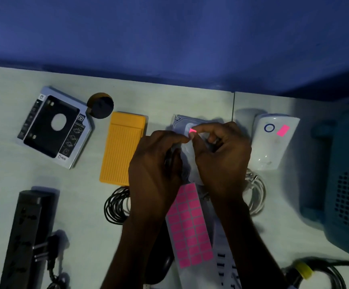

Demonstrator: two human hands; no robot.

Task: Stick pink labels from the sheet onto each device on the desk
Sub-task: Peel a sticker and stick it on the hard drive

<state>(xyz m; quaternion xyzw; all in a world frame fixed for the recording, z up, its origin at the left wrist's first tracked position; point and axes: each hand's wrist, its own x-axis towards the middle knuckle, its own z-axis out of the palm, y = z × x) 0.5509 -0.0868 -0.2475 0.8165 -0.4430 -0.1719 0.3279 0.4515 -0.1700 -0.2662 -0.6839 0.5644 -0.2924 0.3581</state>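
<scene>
Pink label (192, 132), a single small one, is pinched at the fingertips of both hands above the grey hard drive (180, 122) that lies mid-counter; whether the label already touches the drive's top cannot be told. Left hand (154, 163) has its fingers curled, thumb and forefinger closed on the label's near edge, and the right hand (221, 157) is likewise curled with its forefinger tip on the label. Below the drive, nearer the person, the label sheet (190, 228) runs down between the two forearms, its grid of pink labels showing and its upper end hidden under the hands. Right of the drive stands a white device (273, 147) with a blue ring and a pink label (283, 130) stuck on its top. Left of the drive lies an orange ribbed case (121, 147), and farther left a black and silver drive caddy (52, 128). A coiled black cable (115, 205) sits below the orange case, and a coiled white cable (257, 190) below the white device. A black power strip (23, 236) lies far to the lower left on the pale counter (86, 236)
</scene>
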